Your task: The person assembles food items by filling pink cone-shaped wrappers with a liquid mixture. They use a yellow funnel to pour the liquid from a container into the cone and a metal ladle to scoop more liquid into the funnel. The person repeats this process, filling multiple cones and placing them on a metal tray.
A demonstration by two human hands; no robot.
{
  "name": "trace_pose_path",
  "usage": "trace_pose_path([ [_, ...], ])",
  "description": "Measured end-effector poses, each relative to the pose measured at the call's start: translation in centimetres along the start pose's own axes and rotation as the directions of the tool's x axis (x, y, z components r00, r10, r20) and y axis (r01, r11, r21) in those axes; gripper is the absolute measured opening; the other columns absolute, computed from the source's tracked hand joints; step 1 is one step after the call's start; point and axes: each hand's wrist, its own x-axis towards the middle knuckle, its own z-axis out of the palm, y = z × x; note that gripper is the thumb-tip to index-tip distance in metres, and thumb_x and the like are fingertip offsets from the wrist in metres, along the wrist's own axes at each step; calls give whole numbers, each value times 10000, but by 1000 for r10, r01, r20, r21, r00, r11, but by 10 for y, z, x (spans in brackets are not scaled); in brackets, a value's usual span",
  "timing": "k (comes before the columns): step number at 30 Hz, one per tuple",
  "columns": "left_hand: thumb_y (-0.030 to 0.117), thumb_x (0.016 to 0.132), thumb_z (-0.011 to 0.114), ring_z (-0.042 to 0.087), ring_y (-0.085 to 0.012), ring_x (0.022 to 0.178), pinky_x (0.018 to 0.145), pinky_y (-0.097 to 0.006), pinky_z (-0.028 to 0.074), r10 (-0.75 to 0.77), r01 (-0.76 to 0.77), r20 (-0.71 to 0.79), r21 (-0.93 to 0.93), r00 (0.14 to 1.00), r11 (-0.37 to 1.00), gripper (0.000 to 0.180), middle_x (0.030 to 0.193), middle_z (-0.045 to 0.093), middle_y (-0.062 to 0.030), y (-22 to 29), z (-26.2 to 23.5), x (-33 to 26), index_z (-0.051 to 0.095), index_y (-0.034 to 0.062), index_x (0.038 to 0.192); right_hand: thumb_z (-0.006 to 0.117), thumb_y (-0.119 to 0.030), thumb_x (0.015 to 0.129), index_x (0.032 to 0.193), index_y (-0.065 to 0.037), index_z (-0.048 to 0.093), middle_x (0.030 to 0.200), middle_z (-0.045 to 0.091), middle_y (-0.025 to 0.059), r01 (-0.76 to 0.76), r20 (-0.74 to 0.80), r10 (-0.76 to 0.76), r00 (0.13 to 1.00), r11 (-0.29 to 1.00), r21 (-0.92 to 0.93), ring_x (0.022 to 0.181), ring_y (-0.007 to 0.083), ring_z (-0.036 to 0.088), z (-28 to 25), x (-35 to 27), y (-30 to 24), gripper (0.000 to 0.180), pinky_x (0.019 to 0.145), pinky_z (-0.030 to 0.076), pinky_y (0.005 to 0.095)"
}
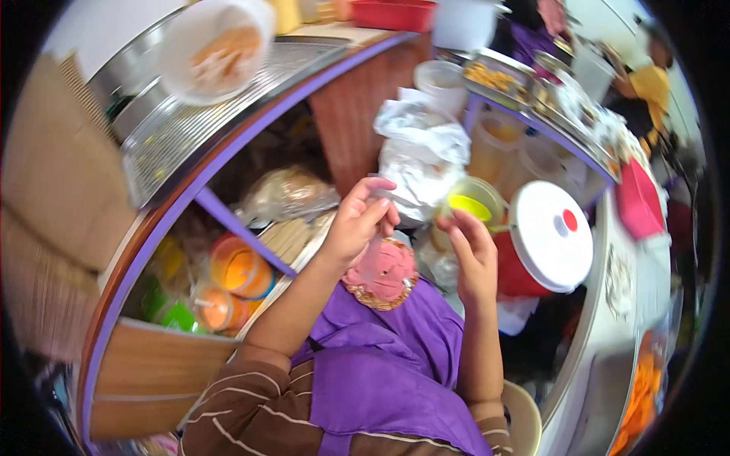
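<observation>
My left hand [363, 220] is raised in front of me, its fingers bent in toward the thumb. Something faint and see-through hangs below it, too blurred to name. A short way to the right is my right hand [475, 254], fingers curled and tips drawn together; what they hold, if anything, cannot be made out. Beneath and between the hands, a pink rounded thing with a brown patterned edge [382, 275] rests against my purple apron [380, 380]. Just past the hands stand a white plastic bag [422, 163] and a pale tub with something yellow-green inside [471, 204].
On my right stands a red bucket with a white lid [551, 237]. A counter with a metal rack [251, 91] and a white bowl [217, 53] curves along the left. Orange containers [242, 266] fill the shelf beneath. Food trays [498, 80] and another person [646, 83] are far right.
</observation>
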Motion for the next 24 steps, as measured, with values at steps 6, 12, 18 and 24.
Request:
trace_pose_path([
  [6, 70, 880, 444, 507, -64, 554, 518, -178, 425, -268, 252, 190, 107, 944, 962, 234, 698, 545, -36, -19, 23, 9, 430, 64, 1114, 638, -70, 766, 1258, 31, 339, 1056, 571, 160, 52, 139, -53, 989, 999, 5, 970, 174, 544, 9, 39, -5, 585, 835, 427, 285],
  [12, 103, 880, 462, 532, -86, 536, 509, -187, 441, -432, 438, 289, 47, 854, 898, 223, 699, 560, -59, -37, 0, 20, 417, 42, 1090, 637, 10, 746, 1229, 112, 328, 787, 627, 94, -54, -45, 50, 998, 993, -105, 699, 108, 589, 11, 49, 3, 583, 645, 465, 201],
  [18, 110, 876, 486, 565, -110, 754, 698, -227, 455, -429, 421, 404, 113, 808, 900, 205, 864, 589, -79, -48, -18, 30, 465, 5, 1051, 646, 39, 715, 1226, 81, 350, 709, 577, 46, 26, -141, -52, 989, 984, -178, 628, 77, 539, 7, 47, 27, 592, 576, 446, 200],
  [24, 17, 794, 593, 548, -101, 888, 800, -235, 437, -314, 291, 319, 120, 894, 949, 253, 955, 594, -46, -64, -25, 51, 559, -3, 1044, 645, 8, 734, 1209, -1, 427, 720, 543, 11, 60, -29, -69, 997, 964, -260, 635, 52, 491, 7, 46, 30, 523, 570, 405, 183],
])
